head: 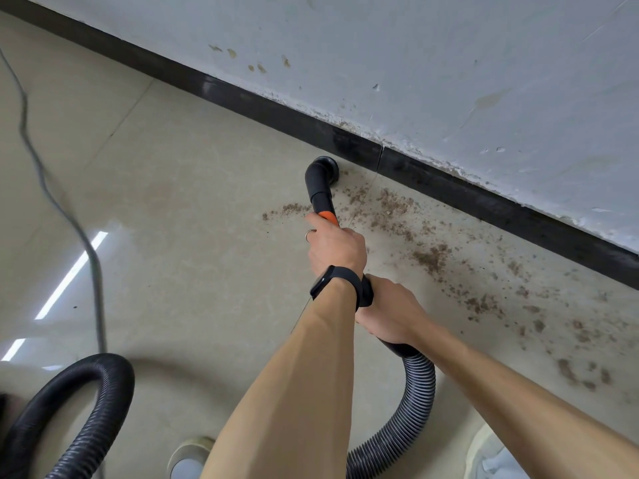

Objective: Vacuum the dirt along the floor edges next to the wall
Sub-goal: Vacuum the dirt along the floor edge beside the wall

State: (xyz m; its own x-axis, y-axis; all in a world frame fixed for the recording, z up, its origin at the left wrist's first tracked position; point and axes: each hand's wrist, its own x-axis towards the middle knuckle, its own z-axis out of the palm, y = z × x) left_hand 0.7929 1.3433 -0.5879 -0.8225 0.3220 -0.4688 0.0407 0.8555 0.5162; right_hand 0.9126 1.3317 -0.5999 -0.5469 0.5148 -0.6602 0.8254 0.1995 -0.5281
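Observation:
A black vacuum wand (320,188) with a round nozzle (326,165) sits on the beige tile floor right against the black baseboard (449,188). My left hand (333,245), wearing a ring and a black wristband, grips the wand at its orange collar. Just behind it, my right hand (390,311) grips the wand's rear end where the ribbed black hose (411,395) begins. Brown dirt (432,257) is strewn along the floor edge to the right of the nozzle, reaching toward the lower right.
The hose loops back to the lower left (100,402). A grey power cord (52,202) snakes across the floor on the left. The scuffed white wall (415,63) rises above the baseboard. My feet show at the bottom edge.

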